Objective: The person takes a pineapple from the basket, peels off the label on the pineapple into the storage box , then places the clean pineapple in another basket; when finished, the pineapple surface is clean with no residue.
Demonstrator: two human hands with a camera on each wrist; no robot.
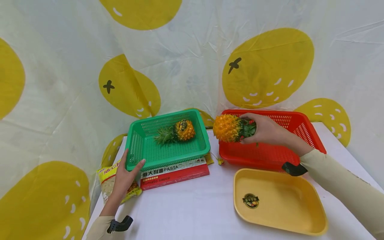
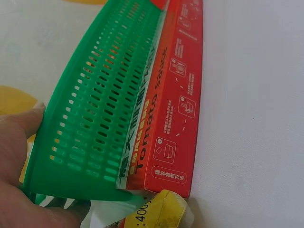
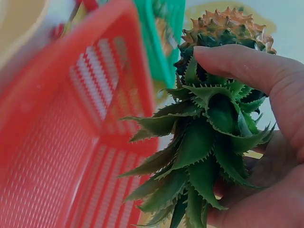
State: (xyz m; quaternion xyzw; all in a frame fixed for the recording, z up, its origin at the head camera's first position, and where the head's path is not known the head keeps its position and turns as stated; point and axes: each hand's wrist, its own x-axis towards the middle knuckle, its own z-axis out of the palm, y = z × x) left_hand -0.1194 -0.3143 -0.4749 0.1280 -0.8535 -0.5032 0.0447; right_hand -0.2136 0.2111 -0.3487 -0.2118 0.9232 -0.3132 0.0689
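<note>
A small orange pineapple [image 1: 227,128] is gripped in my right hand [image 1: 264,129] by its green leafy crown [image 3: 199,142], above the left part of the red basket [image 1: 267,163]. The right wrist view shows the thumb across the base of the leaves. My left hand [image 1: 123,178] holds the near left corner of the green basket [image 1: 174,162], with thumb and fingers on either side of that corner. Inside the green basket lies a second pineapple [image 1: 185,130], its leaves toward the left and a dark label on its skin.
A red pasta box [image 1: 177,178] lies along the front of the green basket. The yellow food bag [image 1: 109,180] is partly behind my left hand. An oval yellow tray [image 1: 282,200] with a round sticker stands before the red basket. Behind the table hangs a patterned curtain [image 1: 192,66].
</note>
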